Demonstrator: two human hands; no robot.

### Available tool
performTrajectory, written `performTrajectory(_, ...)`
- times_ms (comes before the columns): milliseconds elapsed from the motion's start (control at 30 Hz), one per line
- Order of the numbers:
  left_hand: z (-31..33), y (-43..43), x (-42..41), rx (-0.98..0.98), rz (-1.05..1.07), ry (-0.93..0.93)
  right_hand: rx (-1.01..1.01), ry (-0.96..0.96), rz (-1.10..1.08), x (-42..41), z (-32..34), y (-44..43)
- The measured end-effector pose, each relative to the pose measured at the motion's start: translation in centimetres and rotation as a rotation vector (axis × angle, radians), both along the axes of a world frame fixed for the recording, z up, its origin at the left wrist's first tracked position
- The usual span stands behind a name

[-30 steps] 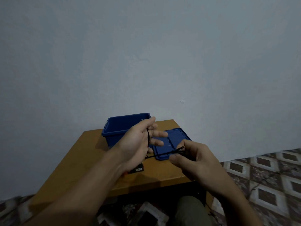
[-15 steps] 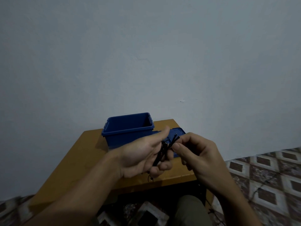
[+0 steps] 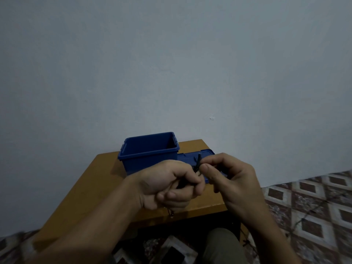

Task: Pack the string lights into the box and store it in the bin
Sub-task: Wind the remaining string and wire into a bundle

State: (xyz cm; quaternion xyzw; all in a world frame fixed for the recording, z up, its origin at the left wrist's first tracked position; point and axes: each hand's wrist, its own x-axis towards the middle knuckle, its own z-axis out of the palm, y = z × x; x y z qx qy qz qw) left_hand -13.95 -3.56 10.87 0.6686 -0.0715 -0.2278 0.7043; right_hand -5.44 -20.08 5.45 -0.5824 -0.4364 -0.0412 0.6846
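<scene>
Thin black string lights (image 3: 198, 162): coil clasped in grip of left hand (image 3: 167, 185), end pinched by right hand (image 3: 232, 180); boxing and storage in blue plastic bin (image 3: 146, 161), 12 o'clock, pending.

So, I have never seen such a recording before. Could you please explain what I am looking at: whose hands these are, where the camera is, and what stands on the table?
There is no machine here: a person works with two bare hands. The only camera sits on the person's head and looks forward and down, so both arms enter from the bottom edge. The left hand is curled round a bundle of dark string lights. The right hand pinches the part that sticks out at the top. Behind the hands, an open blue bin stands on a wooden table, and its lid lies flat to its right. A plain wall is behind, and patterned floor tiles are at the right. The box for the lights is not visible.
</scene>
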Motion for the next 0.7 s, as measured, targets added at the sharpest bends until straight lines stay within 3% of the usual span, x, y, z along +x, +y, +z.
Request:
performTrajectory(200,-0.2,-0.2,-0.3,-0.214,-0.135,0.019,-0.014,0.034,0.005,0.1,-0.1,0.1)
performTrajectory(400,-0.3,-0.7,-0.3,-0.296,-0.064,-0.079,-0.062,0.046,0.048,0.2,-0.7,0.6)
performTrajectory(533,0.0,-0.8,0.0,-0.456,-0.048,-0.117,-0.185,0.054,0.062,0.6,-1.3,0.9)
performTrajectory(700,0.1,-0.5,0.2,-0.499,0.005,-0.177,-0.3,0.027,0.06,0.9,-1.7,1.0)
